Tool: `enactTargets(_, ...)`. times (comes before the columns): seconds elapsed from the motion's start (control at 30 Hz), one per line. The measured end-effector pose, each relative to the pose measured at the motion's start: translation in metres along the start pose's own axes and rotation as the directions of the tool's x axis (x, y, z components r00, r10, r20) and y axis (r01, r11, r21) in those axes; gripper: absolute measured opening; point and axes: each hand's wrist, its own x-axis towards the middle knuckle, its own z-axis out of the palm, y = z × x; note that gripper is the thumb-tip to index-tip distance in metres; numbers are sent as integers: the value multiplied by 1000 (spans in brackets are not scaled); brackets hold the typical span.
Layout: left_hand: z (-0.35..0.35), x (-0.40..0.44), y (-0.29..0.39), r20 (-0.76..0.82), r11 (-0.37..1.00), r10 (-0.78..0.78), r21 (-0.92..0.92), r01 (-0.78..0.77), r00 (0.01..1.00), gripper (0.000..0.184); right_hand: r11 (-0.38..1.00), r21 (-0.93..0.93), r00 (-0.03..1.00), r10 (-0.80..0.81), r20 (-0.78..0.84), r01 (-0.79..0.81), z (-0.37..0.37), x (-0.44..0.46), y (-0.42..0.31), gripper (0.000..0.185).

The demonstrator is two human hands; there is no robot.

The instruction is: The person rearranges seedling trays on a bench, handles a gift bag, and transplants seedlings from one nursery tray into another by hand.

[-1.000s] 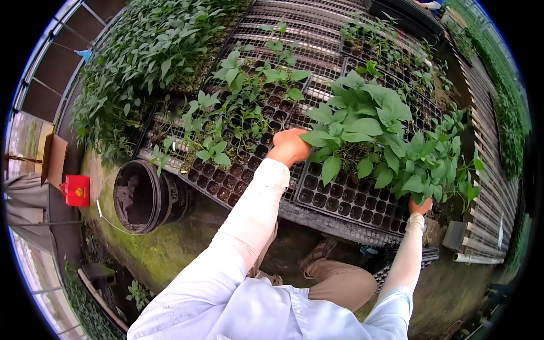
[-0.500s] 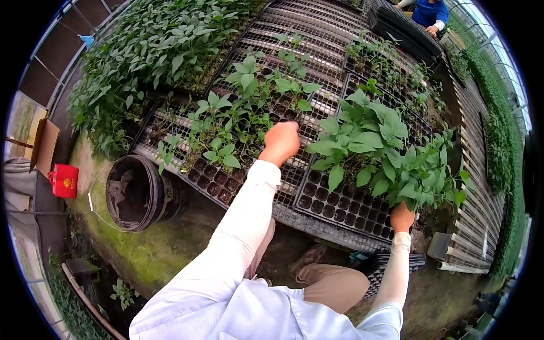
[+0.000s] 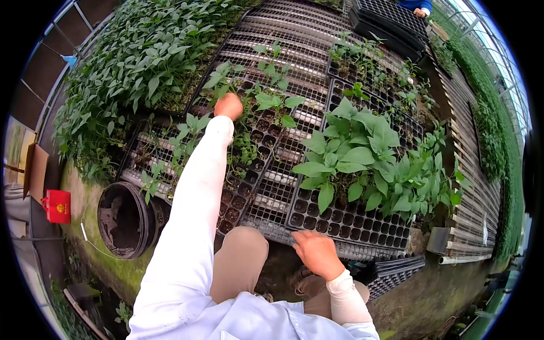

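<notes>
My left hand (image 3: pixel 228 106) reaches over the left seedling tray (image 3: pixel 249 184), its fingers closed among the leaves of a seedling; what they hold is hidden. My right hand (image 3: pixel 318 254) is at the near edge of the bench, just below the right tray (image 3: pixel 340 224), fingers spread against the rim with nothing seen in them. Large leafy seedlings (image 3: pixel 360 150) stand over the right tray, whose front cells hold only dark soil or nothing. Sparser seedlings (image 3: pixel 243 148) grow around my left forearm.
A black bucket (image 3: pixel 126 218) stands on the mossy ground at left, near a red box (image 3: pixel 56 205). Dense seedlings (image 3: pixel 141 51) fill the upper left. Stacked black trays (image 3: pixel 391 22) lie at the far end, beside another person's hand (image 3: pixel 420 12). More stacked trays (image 3: pixel 394 275) are below the bench.
My left hand has moved left and farther over the left tray. My right hand has come away from the right-hand leaves to the bench's near edge and its fingers have spread.
</notes>
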Motion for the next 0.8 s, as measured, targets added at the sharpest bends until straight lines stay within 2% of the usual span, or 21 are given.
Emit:
enactTargets(0.07,-6,-5,5,92,928,167,322,-188,982,31,999,-31,999,20,51,-19,11,0,12,22)
enactTargets(0.1,-3,-5,4,55,945,163,278,-172,985,32,997,-63,993,40,109,-33,15,-1,17,20)
enactTargets(0.33,11,-8,-1,-5,981,170,98,-169,985,28,1000,6,998,-3,62,3,28,2,24,20)
enactTargets(0.47,14,-29,-2,-149,986,165,20,-164,975,24,999,38,994,-10,113,6,32,0,28,18)
enactTargets(0.53,15,-26,-6,-169,991,125,-20,-130,978,25,999,41,992,-9,123,4,31,-1,28,17)
enactTargets(0.63,7,-23,0,-376,952,250,-71,-297,892,24,999,49,990,-7,139,0,29,-2,26,16)
enactTargets(0.73,-15,-11,24,-443,878,407,-52,-476,799,24,998,59,989,-8,145,-1,28,-4,26,17)
enactTargets(0.8,-19,5,38,-436,864,445,-20,-503,782,22,998,68,990,-8,144,-2,31,-5,26,17)
